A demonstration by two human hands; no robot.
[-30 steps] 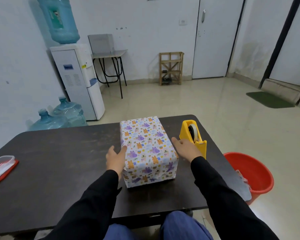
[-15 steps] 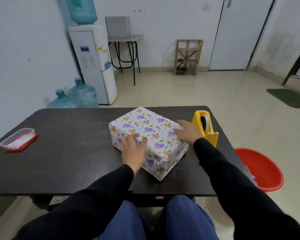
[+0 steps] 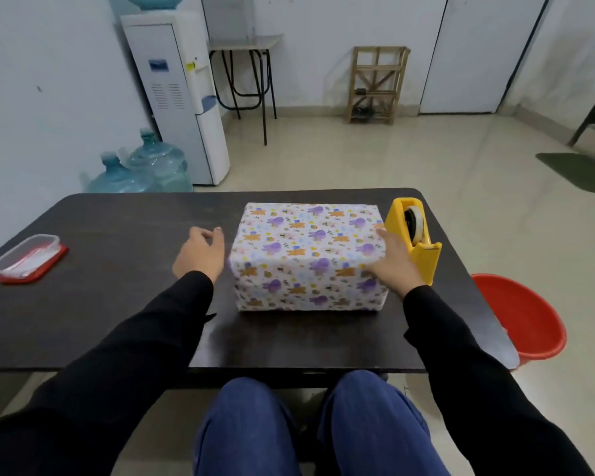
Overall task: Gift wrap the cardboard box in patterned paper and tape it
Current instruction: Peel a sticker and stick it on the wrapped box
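Dispenser (image 3: 418, 250) beside wrapped box (image 3: 306, 252); right hand (image 3: 394, 262) flat on box; left hand (image 3: 198, 255) slack.

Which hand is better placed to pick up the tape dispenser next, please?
Probably the right hand: it rests on the right end of the wrapped box, directly beside the yellow tape dispenser. The left hand is at the box's left side, with the box in its way.

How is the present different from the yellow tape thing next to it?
The wrapped box is white with purple and orange animals; the tape dispenser is plain yellow. The box is much bigger and wider; the dispenser is narrow and stands on its thin edge. Both sit side by side on the dark table.
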